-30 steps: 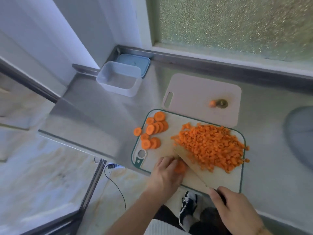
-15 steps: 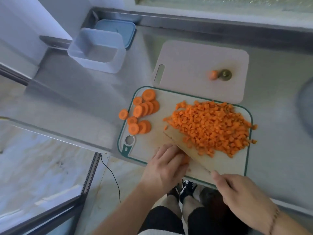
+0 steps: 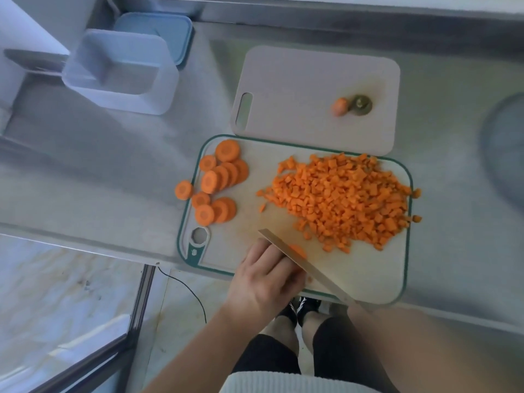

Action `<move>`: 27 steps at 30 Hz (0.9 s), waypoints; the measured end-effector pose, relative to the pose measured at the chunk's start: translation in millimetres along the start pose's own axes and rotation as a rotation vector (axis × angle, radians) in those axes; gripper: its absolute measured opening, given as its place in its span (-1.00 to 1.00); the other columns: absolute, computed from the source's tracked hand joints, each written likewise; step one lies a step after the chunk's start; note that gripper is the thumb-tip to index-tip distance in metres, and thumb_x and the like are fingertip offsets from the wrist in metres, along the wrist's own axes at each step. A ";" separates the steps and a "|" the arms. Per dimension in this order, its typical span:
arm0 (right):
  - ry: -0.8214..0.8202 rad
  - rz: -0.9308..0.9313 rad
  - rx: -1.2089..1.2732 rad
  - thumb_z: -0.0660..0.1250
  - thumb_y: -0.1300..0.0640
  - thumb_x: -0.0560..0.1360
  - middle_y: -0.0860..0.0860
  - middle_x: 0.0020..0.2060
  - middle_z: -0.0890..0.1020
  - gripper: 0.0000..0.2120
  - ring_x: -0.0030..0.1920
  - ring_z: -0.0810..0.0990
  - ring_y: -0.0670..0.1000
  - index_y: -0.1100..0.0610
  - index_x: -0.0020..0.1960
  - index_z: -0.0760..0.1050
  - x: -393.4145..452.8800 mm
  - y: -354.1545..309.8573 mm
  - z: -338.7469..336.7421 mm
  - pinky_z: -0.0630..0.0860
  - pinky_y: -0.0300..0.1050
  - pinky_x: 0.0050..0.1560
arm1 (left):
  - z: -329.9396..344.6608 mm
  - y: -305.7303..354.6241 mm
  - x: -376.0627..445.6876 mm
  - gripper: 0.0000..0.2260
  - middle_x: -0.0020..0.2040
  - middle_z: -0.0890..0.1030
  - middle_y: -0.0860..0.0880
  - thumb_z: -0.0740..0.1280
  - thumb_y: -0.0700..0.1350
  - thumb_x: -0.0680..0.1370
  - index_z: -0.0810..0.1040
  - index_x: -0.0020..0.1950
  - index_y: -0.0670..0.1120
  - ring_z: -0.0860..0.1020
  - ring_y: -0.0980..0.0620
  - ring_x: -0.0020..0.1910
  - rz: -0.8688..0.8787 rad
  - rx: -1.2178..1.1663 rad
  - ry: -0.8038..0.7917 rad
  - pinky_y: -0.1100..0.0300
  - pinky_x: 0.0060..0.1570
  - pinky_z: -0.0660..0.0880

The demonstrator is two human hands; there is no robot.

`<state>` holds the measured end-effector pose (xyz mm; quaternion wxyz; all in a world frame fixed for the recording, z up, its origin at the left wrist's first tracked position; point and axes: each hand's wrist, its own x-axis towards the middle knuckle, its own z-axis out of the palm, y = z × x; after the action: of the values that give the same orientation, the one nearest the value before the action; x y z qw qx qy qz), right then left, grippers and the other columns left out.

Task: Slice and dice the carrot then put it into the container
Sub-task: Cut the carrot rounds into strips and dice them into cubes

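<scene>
A pile of diced carrot covers the right half of the green-rimmed cutting board. Several round carrot slices lie at the board's left end, one of them off the board on the counter. My left hand holds a small stack of carrot slices down at the board's near edge, fingers curled. The knife lies slanted across that stack, right against my left fingers. My right hand holds the knife at the lower right; the handle is hidden. The empty white container stands at the far left.
A blue lid lies behind the container. A second, plain cutting board behind the first carries two carrot end pieces. The steel counter's near edge runs just under my hands. A round grey object sits at the right edge.
The view has tilted down and closer to the board. My left hand stays on the carrot stack, and the knife blade has shifted onto it, closer to my fingers.
</scene>
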<state>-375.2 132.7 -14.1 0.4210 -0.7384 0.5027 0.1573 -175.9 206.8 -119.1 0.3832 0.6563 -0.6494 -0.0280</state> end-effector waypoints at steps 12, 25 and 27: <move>-0.102 0.016 -0.029 -0.17 -0.51 0.36 -0.01 -0.58 0.37 -0.32 -0.50 0.36 -0.05 0.08 -0.47 0.25 27.9 -15.8 4.7 0.43 -0.09 -0.32 | 0.4 -5.6 -2.5 -0.86 -0.17 0.60 -0.10 0.40 -0.21 0.58 0.67 -0.15 -0.22 0.55 -0.12 -0.18 -0.018 -0.018 -0.055 0.07 -0.10 0.53; -0.085 0.080 -0.015 -0.10 -0.45 0.38 0.00 -0.53 0.40 -0.36 -0.43 0.42 -0.10 0.12 -0.43 0.21 -0.8 -10.0 -0.3 0.40 -0.27 -0.27 | -9.9 -1.3 -10.5 -0.94 -0.02 0.66 -0.08 0.43 -0.28 0.54 0.70 -0.04 -0.22 0.62 -0.11 -0.01 -0.025 -0.044 -0.069 0.03 0.04 0.57; -0.107 0.094 -0.029 -0.12 -0.46 0.36 0.04 -0.53 0.38 -0.36 -0.45 0.40 -0.08 0.11 -0.44 0.21 1.7 -9.7 0.2 0.40 -0.22 -0.30 | -9.5 -2.4 -10.6 -0.93 0.01 0.68 -0.09 0.45 -0.30 0.53 0.71 -0.02 -0.23 0.64 -0.12 0.01 -0.033 -0.072 -0.065 0.03 0.04 0.58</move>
<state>-365.9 133.2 -10.8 0.4288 -0.7105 0.5114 0.2234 -170.5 220.2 -118.6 0.3845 0.6516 -0.6491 -0.0790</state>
